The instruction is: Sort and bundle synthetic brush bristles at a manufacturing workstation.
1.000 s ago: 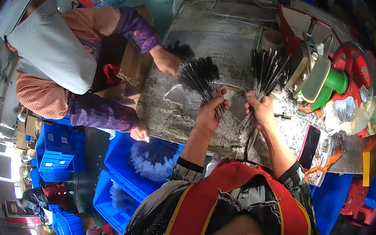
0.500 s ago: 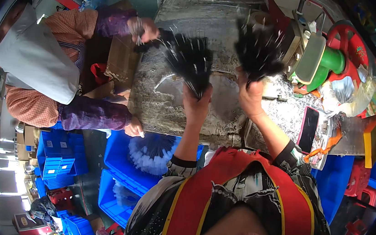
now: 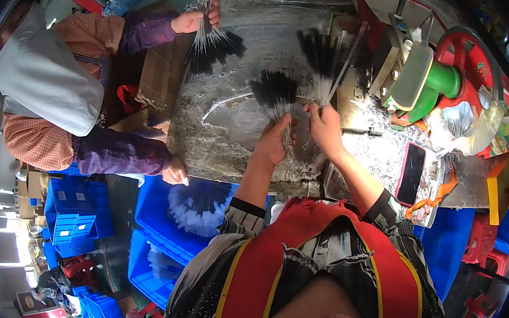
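My left hand (image 3: 276,139) is closed around the pale wire stems of a bundle of black-bristled wire brushes (image 3: 274,93), bristles pointing away from me. Just to its right, my right hand (image 3: 326,129) grips a second bundle of black wire brushes (image 3: 317,51) by the stems. One longer, thin grey brush (image 3: 348,60) stands out from that bundle, tilted to the right. Both bundles are above the worn grey worktable (image 3: 218,149). At the left, a co-worker's hand (image 3: 191,21) holds another bundle of black brushes (image 3: 216,49), bristles downward.
A green and red hand-cranked machine (image 3: 443,79) stands at the right of the table. Near it lie a dark phone (image 3: 411,172) and an orange strip (image 3: 436,200). Blue bins (image 3: 153,210) holding white-tipped brushes stand below the front edge. The co-worker's other hand (image 3: 175,172) rests at the table's left corner.
My left hand's bundle has come slightly nearer to me, and my right hand has shifted left. More wire stems show in both bundles. The co-worker's upper hand has risen with its bundle, bristles now down.
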A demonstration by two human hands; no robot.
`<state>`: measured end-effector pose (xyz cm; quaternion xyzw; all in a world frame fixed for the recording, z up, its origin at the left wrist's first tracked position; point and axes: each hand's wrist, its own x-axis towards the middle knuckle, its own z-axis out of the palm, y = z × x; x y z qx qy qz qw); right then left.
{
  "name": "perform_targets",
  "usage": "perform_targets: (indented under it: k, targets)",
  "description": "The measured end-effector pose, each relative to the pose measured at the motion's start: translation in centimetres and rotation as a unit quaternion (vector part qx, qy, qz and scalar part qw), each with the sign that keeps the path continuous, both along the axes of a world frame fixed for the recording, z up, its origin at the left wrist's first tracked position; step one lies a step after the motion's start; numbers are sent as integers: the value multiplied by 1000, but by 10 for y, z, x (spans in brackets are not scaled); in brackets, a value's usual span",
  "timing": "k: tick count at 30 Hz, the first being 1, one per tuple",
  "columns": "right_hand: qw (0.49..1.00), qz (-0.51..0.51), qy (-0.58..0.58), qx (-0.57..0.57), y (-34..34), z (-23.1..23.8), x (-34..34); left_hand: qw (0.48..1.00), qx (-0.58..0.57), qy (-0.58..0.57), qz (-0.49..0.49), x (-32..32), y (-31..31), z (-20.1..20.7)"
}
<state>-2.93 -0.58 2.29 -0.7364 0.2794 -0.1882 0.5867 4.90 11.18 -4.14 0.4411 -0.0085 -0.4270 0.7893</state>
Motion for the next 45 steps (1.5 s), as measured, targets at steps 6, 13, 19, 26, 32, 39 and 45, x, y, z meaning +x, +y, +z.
perform_targets:
  k: [6,13,19,26,32,39,45]
  targets:
    - [892,135,79,-424,34,-36,-17,997,-65,48,20,-11,-15,7]
    - [856,214,-129,-452,29,-53,-37,988,51,-45,137,-15,-13,9]
    - [904,127,-216,-346,4,54,-45,930,39,-316,182,-11,-8,29]
    - [847,99,-291,-433,-1,131,-45,899,-434,-32,-52,-7,2,2]
    - [902,159,-199,-349,-2,88,-39,845,107,-523,2,-15,22,-17]
    - [842,202,-368,-340,13,68,-51,883,321,-326,-108,24,42,39]
    - [777,304,-283,-473,50,20,-12,824,304,-287,-382,40,81,62]
